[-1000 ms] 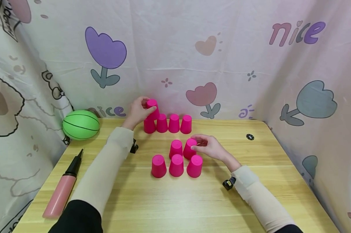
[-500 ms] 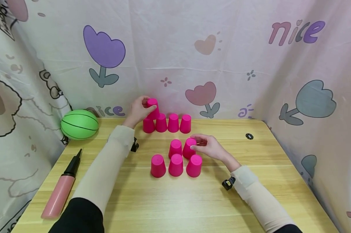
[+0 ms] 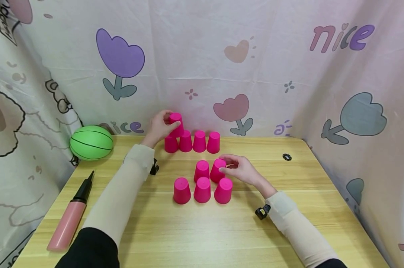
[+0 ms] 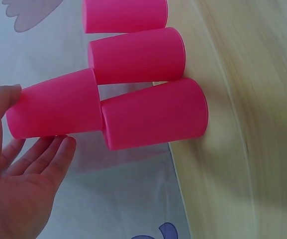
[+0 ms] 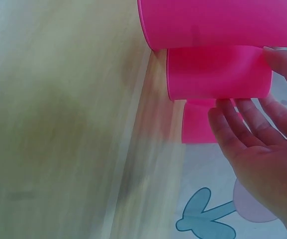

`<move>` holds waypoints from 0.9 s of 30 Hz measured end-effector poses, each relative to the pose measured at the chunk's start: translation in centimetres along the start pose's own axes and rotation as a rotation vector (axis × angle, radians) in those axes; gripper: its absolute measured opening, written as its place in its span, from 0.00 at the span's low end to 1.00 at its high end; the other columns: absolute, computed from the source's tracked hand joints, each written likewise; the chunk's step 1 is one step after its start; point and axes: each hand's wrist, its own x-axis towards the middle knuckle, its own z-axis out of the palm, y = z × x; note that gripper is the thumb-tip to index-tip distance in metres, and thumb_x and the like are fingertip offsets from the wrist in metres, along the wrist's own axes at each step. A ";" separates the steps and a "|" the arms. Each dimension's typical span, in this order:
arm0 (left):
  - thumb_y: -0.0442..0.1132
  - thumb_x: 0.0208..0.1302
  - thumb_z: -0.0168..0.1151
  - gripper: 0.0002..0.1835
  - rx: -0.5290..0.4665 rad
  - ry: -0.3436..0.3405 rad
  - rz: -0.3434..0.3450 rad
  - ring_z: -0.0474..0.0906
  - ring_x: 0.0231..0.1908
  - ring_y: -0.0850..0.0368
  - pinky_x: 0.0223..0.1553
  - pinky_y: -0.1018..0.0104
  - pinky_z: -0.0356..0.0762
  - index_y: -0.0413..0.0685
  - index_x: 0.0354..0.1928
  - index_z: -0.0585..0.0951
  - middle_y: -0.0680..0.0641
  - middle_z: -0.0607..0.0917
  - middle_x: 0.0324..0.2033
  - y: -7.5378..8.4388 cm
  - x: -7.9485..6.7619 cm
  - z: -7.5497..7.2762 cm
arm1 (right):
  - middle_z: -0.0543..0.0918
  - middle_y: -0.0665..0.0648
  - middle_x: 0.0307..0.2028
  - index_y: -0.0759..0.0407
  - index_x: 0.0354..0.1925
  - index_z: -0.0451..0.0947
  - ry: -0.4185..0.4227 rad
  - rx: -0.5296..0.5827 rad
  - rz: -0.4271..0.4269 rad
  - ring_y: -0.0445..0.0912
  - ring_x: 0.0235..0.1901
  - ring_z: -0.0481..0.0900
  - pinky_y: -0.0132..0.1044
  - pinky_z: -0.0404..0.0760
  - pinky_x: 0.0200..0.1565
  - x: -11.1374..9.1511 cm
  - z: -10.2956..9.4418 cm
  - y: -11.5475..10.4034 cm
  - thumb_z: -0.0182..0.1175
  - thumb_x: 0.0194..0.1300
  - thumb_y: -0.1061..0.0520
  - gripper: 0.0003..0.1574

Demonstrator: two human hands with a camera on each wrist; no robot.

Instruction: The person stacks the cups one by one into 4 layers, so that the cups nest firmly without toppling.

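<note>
At the back edge of the table (image 3: 202, 230), several upside-down pink cups stand in a row, among them a left-end cup (image 3: 170, 145) and a right-end cup (image 3: 213, 143). My left hand (image 3: 158, 128) holds another pink cup (image 4: 53, 107) by its sides, its rim touching the tops of the two leftmost cups. Closer to me stand three cups, the middle one (image 3: 202, 190) between its neighbours. Just behind them are two more, a left one (image 3: 201, 170) and a right one (image 5: 218, 73). Thumb and fingers of my right hand (image 3: 240, 168) hold that right one on the table.
A green ball (image 3: 91, 143) lies at the back left. In front of it is a pink pump with a black nozzle (image 3: 68, 221). One small black disc (image 3: 287, 157) lies at the back right. A patterned curtain (image 3: 188, 56) hangs close behind the table.
The view shifts very slightly. Both hands and all the cups otherwise keep their places.
</note>
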 end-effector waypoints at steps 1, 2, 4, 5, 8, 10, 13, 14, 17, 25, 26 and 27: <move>0.44 0.71 0.70 0.33 -0.005 -0.002 0.002 0.77 0.63 0.40 0.66 0.46 0.81 0.46 0.74 0.70 0.37 0.80 0.65 0.0 0.0 -0.1 | 0.87 0.58 0.56 0.56 0.67 0.79 0.002 0.001 -0.003 0.52 0.55 0.84 0.43 0.86 0.59 0.0 0.0 0.0 0.72 0.68 0.52 0.32; 0.45 0.71 0.70 0.34 -0.009 -0.006 0.001 0.77 0.64 0.40 0.66 0.46 0.81 0.46 0.74 0.69 0.37 0.80 0.66 -0.1 0.0 -0.1 | 0.87 0.58 0.56 0.56 0.67 0.79 0.004 0.001 -0.001 0.52 0.55 0.84 0.43 0.86 0.59 0.0 0.0 0.0 0.72 0.68 0.53 0.32; 0.45 0.71 0.70 0.35 -0.018 -0.013 0.000 0.77 0.65 0.40 0.66 0.46 0.80 0.47 0.75 0.68 0.37 0.79 0.67 -0.2 0.0 -0.3 | 0.87 0.58 0.56 0.56 0.67 0.79 0.006 0.001 -0.001 0.52 0.55 0.84 0.45 0.86 0.59 0.0 0.0 -0.1 0.72 0.67 0.53 0.32; 0.46 0.71 0.70 0.36 -0.025 -0.018 -0.001 0.76 0.66 0.39 0.67 0.46 0.80 0.47 0.76 0.68 0.37 0.78 0.68 -0.3 0.0 -0.4 | 0.87 0.58 0.55 0.57 0.67 0.79 0.008 0.002 0.000 0.52 0.55 0.85 0.45 0.86 0.59 0.0 0.0 -0.1 0.73 0.67 0.53 0.32; 0.47 0.71 0.70 0.38 -0.037 -0.024 0.020 0.76 0.67 0.38 0.68 0.45 0.79 0.47 0.77 0.67 0.36 0.76 0.70 -0.5 -0.4 -0.9 | 0.87 0.58 0.55 0.56 0.67 0.79 0.011 0.006 0.006 0.52 0.54 0.85 0.46 0.87 0.59 0.1 0.0 -0.1 0.74 0.66 0.53 0.33; 0.48 0.71 0.70 0.39 -0.041 -0.031 0.040 0.76 0.68 0.37 0.69 0.44 0.78 0.47 0.78 0.66 0.35 0.75 0.71 -0.6 -1.0 -1.3 | 0.87 0.58 0.55 0.56 0.67 0.79 0.010 0.007 0.007 0.52 0.54 0.85 0.45 0.86 0.59 0.1 0.0 0.0 0.74 0.65 0.53 0.33; 0.49 0.71 0.70 0.40 -0.044 -0.039 0.072 0.75 0.69 0.35 0.70 0.43 0.77 0.46 0.79 0.65 0.34 0.75 0.71 -0.9 -1.9 -1.9 | 0.87 0.58 0.55 0.56 0.67 0.79 0.006 0.003 0.006 0.52 0.54 0.85 0.43 0.85 0.58 0.1 0.1 0.0 0.74 0.65 0.53 0.34; 0.49 0.71 0.70 0.40 -0.044 -0.040 0.079 0.75 0.69 0.35 0.70 0.43 0.76 0.46 0.79 0.64 0.33 0.74 0.71 -1.1 -2.3 -2.1 | 0.87 0.58 0.55 0.57 0.67 0.79 0.005 -0.001 0.004 0.52 0.54 0.84 0.43 0.85 0.59 0.1 0.1 0.0 0.74 0.65 0.53 0.34; 0.50 0.71 0.69 0.41 -0.040 -0.037 0.105 0.75 0.69 0.35 0.70 0.42 0.76 0.47 0.79 0.63 0.32 0.74 0.71 -1.5 -3.3 -2.6 | 0.87 0.57 0.55 0.57 0.66 0.79 0.003 -0.015 0.002 0.52 0.54 0.84 0.46 0.85 0.60 0.1 0.2 -0.1 0.74 0.65 0.52 0.33; 0.49 0.72 0.69 0.39 -0.023 -0.053 0.145 0.81 0.64 0.37 0.67 0.43 0.79 0.48 0.78 0.65 0.33 0.80 0.67 -2.4 -6.5 -2.8 | 0.88 0.57 0.53 0.56 0.63 0.81 0.038 -0.051 -0.019 0.51 0.53 0.86 0.49 0.86 0.60 0.6 -0.1 -0.7 0.74 0.64 0.54 0.30; 0.49 0.72 0.69 0.38 -0.025 -0.059 0.148 0.81 0.64 0.37 0.66 0.43 0.80 0.48 0.78 0.65 0.33 0.80 0.66 -2.4 -6.9 -2.7 | 0.88 0.57 0.54 0.57 0.63 0.81 0.050 -0.049 -0.026 0.52 0.53 0.86 0.50 0.86 0.59 0.8 -0.2 -0.9 0.74 0.65 0.54 0.30; 0.49 0.72 0.69 0.37 -0.025 -0.067 0.151 0.82 0.63 0.37 0.66 0.44 0.80 0.48 0.78 0.66 0.33 0.80 0.66 -2.4 -7.2 -2.6 | 0.88 0.57 0.54 0.57 0.63 0.81 0.061 -0.049 -0.032 0.52 0.53 0.86 0.50 0.86 0.59 0.9 -0.4 -1.1 0.74 0.65 0.54 0.30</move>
